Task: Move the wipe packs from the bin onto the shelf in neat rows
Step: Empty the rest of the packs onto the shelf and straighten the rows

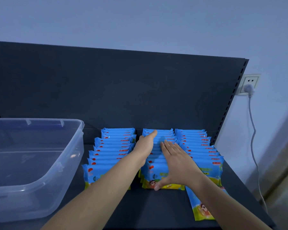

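Blue wipe packs stand on edge in three rows on the dark shelf [165, 206], each row running from near to far toward the dark back panel [123, 88]. The left row [113, 146] sits just right of the clear plastic bin [60, 166], which shows no packs inside. The left hand [145, 146] reaches along the left side of the middle row [158, 170], fingers straight and together, edge against the packs, gripping nothing. The right hand [176, 161] lies flat and spread on top of the middle row, its thumb down over the front of the nearest pack, pressing rather than holding. The right row [201, 150] stands beside it, and one loose pack [198, 206] lies flat on the shelf at that row's near end. At far right a white wall socket [249, 83] holds a plug with a cable hanging down
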